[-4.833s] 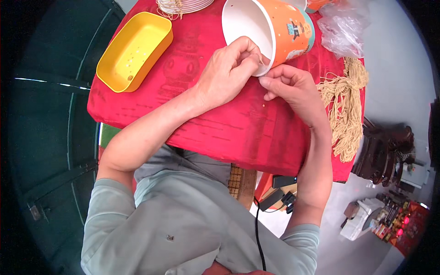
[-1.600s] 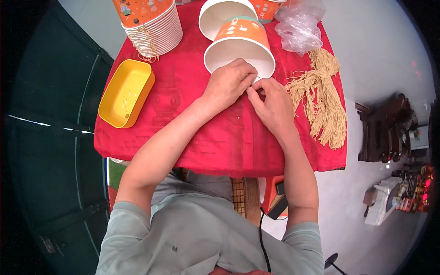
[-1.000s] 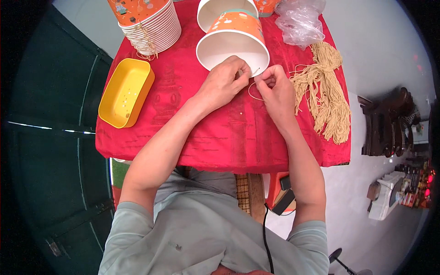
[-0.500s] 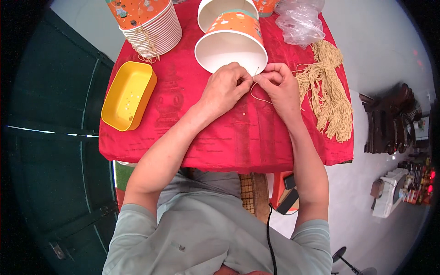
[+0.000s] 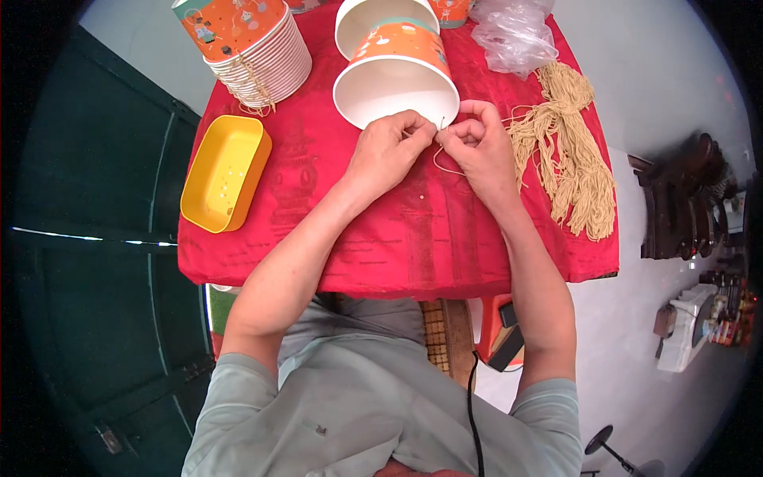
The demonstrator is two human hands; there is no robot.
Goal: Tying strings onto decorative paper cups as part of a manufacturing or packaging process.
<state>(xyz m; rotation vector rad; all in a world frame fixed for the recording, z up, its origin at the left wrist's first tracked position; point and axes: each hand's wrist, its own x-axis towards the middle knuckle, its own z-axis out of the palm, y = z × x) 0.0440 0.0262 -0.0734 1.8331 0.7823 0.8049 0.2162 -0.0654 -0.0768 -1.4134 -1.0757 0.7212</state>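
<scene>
An orange-and-white paper bucket (image 5: 395,86) lies on its side, its open mouth toward me. At the near right of its rim, my left hand (image 5: 387,149) is closed, thumb and forefinger pinched at a thin beige string (image 5: 445,165). My right hand (image 5: 483,153) pinches the same string just beside it, its other fingers curled. A loose length of string droops below the fingertips, and a short end sticks up by the rim. Whether the string is knotted or passes through the rim is too small to tell.
Right of my hands lies a bundle of beige strings (image 5: 579,159), with a crumpled clear plastic bag (image 5: 515,36) behind. A yellow tray (image 5: 253,171) holding small white bits sits left. Stacked paper buckets (image 5: 266,71) stand behind it. Everything rests on a red tablecloth (image 5: 381,254).
My fingertips have drawn slightly apart at the string, the left thumb and forefinger opening a little more. The whole view has shifted slightly; the bucket stays in place on the table.
</scene>
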